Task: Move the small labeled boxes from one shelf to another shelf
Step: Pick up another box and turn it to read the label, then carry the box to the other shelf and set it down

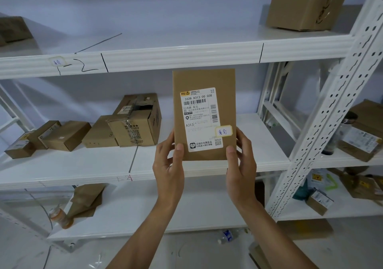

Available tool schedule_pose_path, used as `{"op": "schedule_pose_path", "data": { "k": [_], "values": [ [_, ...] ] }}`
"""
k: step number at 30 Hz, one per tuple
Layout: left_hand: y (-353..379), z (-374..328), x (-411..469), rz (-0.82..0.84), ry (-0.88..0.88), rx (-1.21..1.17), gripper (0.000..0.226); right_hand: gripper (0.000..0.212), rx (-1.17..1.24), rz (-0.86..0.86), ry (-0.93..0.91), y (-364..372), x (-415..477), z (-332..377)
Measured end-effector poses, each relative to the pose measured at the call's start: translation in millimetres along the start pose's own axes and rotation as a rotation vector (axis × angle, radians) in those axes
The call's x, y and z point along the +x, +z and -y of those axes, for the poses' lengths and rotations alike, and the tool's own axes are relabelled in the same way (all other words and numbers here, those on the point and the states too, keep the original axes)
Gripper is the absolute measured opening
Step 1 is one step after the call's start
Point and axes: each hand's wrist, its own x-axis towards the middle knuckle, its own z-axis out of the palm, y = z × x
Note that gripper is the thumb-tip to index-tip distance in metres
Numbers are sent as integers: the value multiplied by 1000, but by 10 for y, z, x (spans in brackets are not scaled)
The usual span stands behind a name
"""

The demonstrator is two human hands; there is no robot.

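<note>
white shelf (pixel 186 55); hands grip box (pixel 204 78) labeled "a313".

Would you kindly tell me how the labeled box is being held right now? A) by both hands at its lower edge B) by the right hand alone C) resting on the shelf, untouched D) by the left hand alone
A: the left hand and the right hand each grip a lower corner of the labeled box, held upright in front of the shelf.

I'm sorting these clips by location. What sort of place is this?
Probably a parcel storeroom or small warehouse: white metal shelving with handwritten bay marks, cardboard boxes grouped on the shelves, and a flat parcel with a barcoded shipping label held up in both hands.
</note>
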Motion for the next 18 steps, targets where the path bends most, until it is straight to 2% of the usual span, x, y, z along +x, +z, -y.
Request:
{"op": "schedule_pose_path", "data": {
  "k": [9, 14, 18],
  "values": [
    [-36, 175, 232, 77, -158, 50, 59, 38, -66, 101, 102, 4, 226, -77],
    [-15, 240, 460, 151, -252, 138, 38, 33, -159, 220, 185, 28, 488, -155],
    [8, 212, 637, 222, -318, 179, 34, 35, -224, 271, 225, 88, 662, -233]
  ]
}}
